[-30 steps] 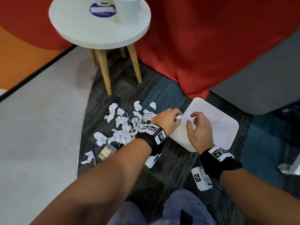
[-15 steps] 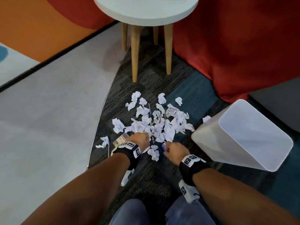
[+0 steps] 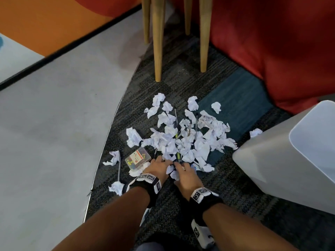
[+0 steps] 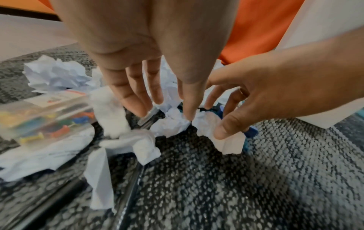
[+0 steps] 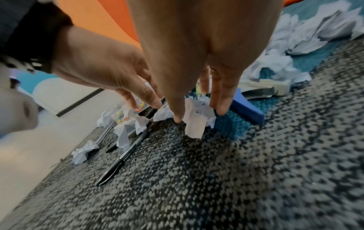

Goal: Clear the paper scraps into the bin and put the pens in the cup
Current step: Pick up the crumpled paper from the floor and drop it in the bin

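A heap of crumpled white paper scraps (image 3: pixel 181 140) lies on the carpet, with several pens (image 3: pixel 196 124) sticking out of it. My left hand (image 3: pixel 163 161) reaches into its near edge, fingers straight and touching a scrap (image 4: pixel 171 123). Beside it, my right hand (image 3: pixel 178 166) pinches another scrap (image 5: pixel 195 119) between thumb and fingers. A black pen (image 5: pixel 122 157) lies on the carpet just left of my hands. The white bin (image 3: pixel 290 160) lies tilted on its side to the right. The cup is out of view.
A clear box of coloured push pins (image 3: pixel 137 158) sits left of my left hand, with a thin pen (image 3: pixel 119 167) and loose scraps beyond it. Wooden table legs (image 3: pixel 157 42) stand behind the heap. Red upholstery (image 3: pixel 272 42) rises at the back right.
Both hands left the bin's mouth and came down to the near edge of the heap. The right hand has closed on a scrap. The view has tilted down, so the table top is gone.
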### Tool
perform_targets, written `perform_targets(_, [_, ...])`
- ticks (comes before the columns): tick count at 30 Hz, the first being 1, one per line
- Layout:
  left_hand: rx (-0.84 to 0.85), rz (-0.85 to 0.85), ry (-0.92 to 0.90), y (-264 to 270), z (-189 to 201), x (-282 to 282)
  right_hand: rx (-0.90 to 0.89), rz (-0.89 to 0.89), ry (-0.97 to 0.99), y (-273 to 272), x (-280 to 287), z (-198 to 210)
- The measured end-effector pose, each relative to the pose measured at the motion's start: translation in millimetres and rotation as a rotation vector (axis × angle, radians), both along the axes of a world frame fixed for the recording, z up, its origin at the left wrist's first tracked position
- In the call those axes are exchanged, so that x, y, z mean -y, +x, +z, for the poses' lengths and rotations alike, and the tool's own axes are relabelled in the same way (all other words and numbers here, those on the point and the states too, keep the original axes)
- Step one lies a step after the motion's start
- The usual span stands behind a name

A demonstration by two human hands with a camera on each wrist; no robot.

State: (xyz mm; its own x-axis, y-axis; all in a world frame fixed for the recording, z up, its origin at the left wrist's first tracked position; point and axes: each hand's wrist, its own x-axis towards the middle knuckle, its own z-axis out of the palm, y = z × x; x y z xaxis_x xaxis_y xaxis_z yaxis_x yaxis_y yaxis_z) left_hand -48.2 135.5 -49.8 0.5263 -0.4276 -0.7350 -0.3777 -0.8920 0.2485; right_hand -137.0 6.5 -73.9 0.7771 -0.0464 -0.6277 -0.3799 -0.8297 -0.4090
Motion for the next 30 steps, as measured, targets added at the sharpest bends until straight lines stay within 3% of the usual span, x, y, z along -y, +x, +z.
perform_targets(5, [-0.051,-0.019,0.014,-9.7,-19.3,0.1,-0.082,0.023,-0.040,-4.2,3.2,-8.5])
perform_targets(18, [-0.051,0.037,-0.038,-12.7,-6.6,8.6,0.090,-0.219,0.036,-20.4,24.7,24.1])
perform_targets(23, [-0.098,0.104,-0.123,-16.7,29.0,16.9,0.155,-0.310,0.095,-23.1,36.0,47.2])
perform_targets(30, [-0.059,0.159,-0.327,-16.4,132.4,50.9,0.352,-0.373,0.129,-32.0,70.2,144.1])
